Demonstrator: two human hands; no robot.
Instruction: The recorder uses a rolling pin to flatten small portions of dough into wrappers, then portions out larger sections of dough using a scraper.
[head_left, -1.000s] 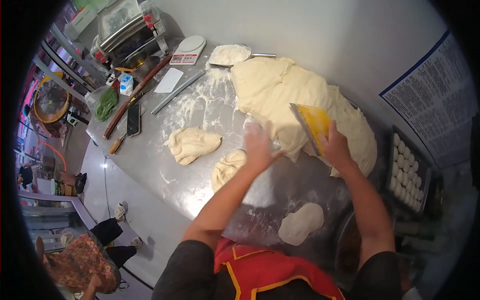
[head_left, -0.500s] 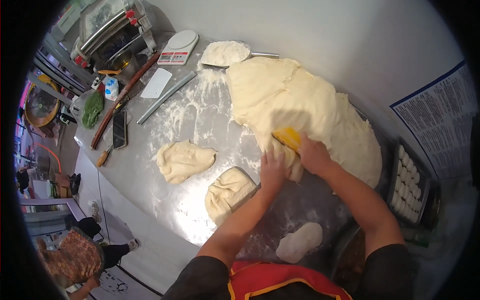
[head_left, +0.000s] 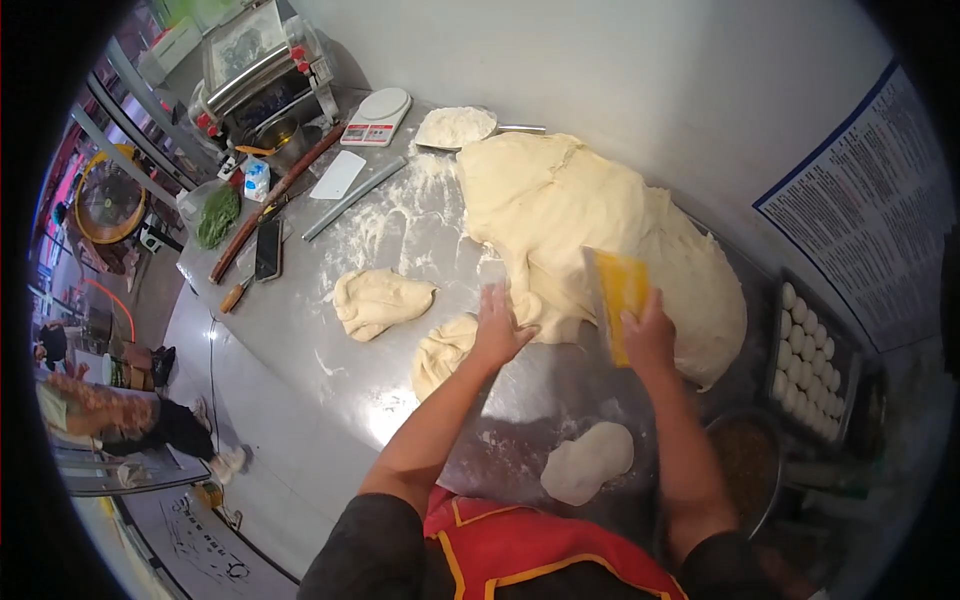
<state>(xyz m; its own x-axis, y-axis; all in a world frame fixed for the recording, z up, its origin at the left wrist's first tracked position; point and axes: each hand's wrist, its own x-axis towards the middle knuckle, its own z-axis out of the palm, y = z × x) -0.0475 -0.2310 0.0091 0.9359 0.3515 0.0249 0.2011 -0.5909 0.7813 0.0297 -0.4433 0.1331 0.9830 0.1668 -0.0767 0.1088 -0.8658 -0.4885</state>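
A large mass of pale dough (head_left: 560,200) spreads over the far right of the metal table. In my right hand (head_left: 650,335) is a yellow-handled dough scraper (head_left: 620,295), held upright at the dough's near edge, its blade blurred. My left hand (head_left: 500,325) has its fingers stretched out beside the dough's left near corner. Partly behind my left hand and forearm lies a folded dough piece (head_left: 440,355). Farther left is another dough piece (head_left: 380,302). Close to my apron rests a flat, floury dough piece (head_left: 588,463).
Flour in a metal scoop (head_left: 455,127), a white scale (head_left: 377,117), a metal rod (head_left: 355,198), a white card (head_left: 338,175), a wooden rod (head_left: 275,205) and a phone (head_left: 268,250) lie toward the far left. A tray of white dough balls (head_left: 808,365) and a bowl (head_left: 750,470) stand right.
The scraper has come up off the dough and turned upright, moving right. My left hand has drawn left, away from the dough's edge. The view has shifted; a person at left has moved.
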